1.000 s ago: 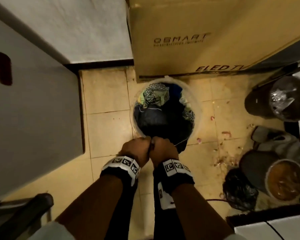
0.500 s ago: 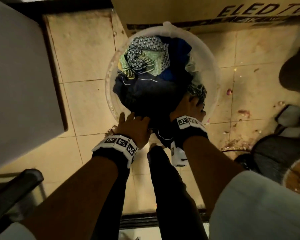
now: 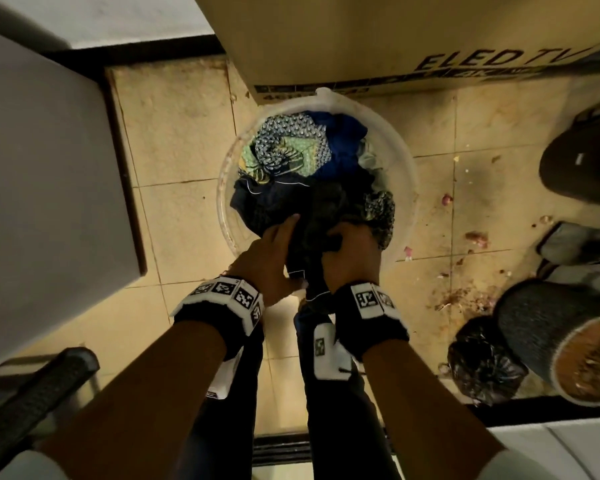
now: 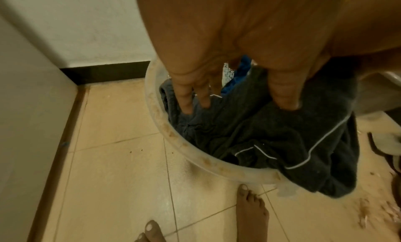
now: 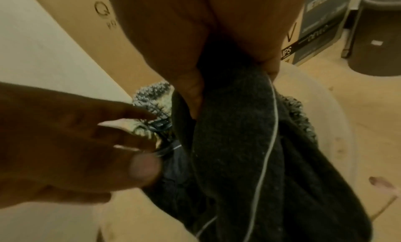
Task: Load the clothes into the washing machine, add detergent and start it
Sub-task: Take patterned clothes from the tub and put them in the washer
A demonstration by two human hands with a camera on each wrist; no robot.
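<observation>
The dark garment with thin white piping (image 3: 312, 233) is lying on top of the heap in the translucent plastic tub (image 3: 404, 157), its near end spilling over the rim toward the person, and the right hand (image 3: 349, 258) is clenching a bunched fold of it while the left hand (image 3: 269, 259), just beside it, is lying with straight fingers on the same cloth, grasping nothing. Beyond the fingertips a patterned green-and-blue cloth (image 3: 284, 150) and a blue piece (image 3: 340, 140) are waiting in the far half of the tub. This looks like the first step, gathering clothes for the machine; the next move probably calls for the left hand to close on the fabric too, then a lift clear of the rim without dragging the pieces underneath. The tub is standing on a beige tiled floor (image 3: 174, 140), with a cardboard TV box (image 3: 361, 39) beyond both hands, a white appliance panel (image 3: 42, 168) off the left hand, and dark bins and scattered scraps off the right.
</observation>
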